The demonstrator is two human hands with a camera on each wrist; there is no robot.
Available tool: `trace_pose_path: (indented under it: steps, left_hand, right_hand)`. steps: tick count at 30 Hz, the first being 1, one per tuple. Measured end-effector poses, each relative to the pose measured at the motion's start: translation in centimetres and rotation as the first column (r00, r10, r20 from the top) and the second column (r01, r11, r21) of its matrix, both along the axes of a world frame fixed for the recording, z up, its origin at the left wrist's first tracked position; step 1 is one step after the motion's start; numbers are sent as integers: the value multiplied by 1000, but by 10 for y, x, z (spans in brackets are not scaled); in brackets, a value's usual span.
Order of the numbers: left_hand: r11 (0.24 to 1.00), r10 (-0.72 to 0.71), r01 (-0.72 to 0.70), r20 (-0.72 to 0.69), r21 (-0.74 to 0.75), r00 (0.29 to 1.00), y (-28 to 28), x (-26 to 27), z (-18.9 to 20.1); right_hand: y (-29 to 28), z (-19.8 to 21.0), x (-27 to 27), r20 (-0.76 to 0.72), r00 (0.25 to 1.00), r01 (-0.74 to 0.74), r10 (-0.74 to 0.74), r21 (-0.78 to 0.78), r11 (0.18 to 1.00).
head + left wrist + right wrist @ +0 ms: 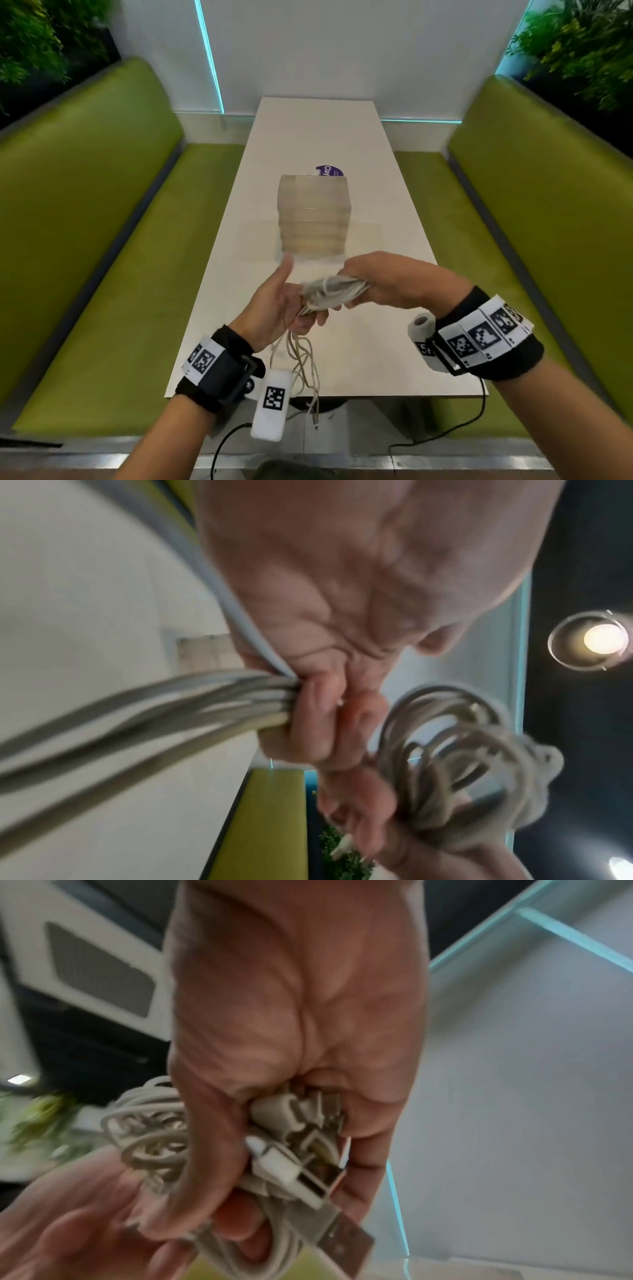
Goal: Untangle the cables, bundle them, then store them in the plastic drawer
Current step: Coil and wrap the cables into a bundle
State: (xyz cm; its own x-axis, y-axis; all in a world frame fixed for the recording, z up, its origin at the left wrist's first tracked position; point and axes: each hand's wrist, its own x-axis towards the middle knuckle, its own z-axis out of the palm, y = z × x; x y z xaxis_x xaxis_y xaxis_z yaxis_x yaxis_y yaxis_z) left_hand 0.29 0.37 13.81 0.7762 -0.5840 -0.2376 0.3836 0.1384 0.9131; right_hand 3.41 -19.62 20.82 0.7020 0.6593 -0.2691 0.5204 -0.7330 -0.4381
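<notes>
— Where are the cables [330, 291]?
— Just in front of the plastic drawer [313, 219] — right hand [387, 282] clutches the coil, left hand [274, 308] grips trailing strands, thumb up.

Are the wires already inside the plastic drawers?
No, the white cables are up in the air between the left hand and right hand, in front of the closed plastic drawer.
</notes>
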Motion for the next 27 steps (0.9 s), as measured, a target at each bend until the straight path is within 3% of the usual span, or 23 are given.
trace_pose_path:
  steps: [3,6,9,12,14,17,22,27]
  left_hand:
    - [996,-77,78,-31,50,997,1,4,-1]
    - [961,-182,157,91,228,979,-7,1,5]
    - [913,-156,108,92,394,983,-17,-5,6]
    - [890,-137,75,107,450,985,-17,-9,2]
    - [872,-174,88,137,481,975,-14,-12,0]
    - [868,-221,121,157,481,963,-11,-13,-1]
    - [891,-241,150,165,429,956,-6,-12,-4]
    - [894,-244,144,192,425,951,-6,-10,-9]
  right_hand:
    - [10,-3,-2,97,989,-95,114,-187,978]
    - [21,-7,-5,208,954,-142,216,-321,936]
    - [23,-16,-4,205,939,-176,277,-405,897]
    - [21,-26,-1,100,953,-235,286,-350,907]
    - [18,-25,0,-81,980,-198,184,-242,950]
    - [14,-23,0,-280,955,-139,100,-124,983]
    - [16,-30,-5,-343,935,-101,87,-24,995]
    - [16,-32,-5,-274,959,-93,68,-82,992]
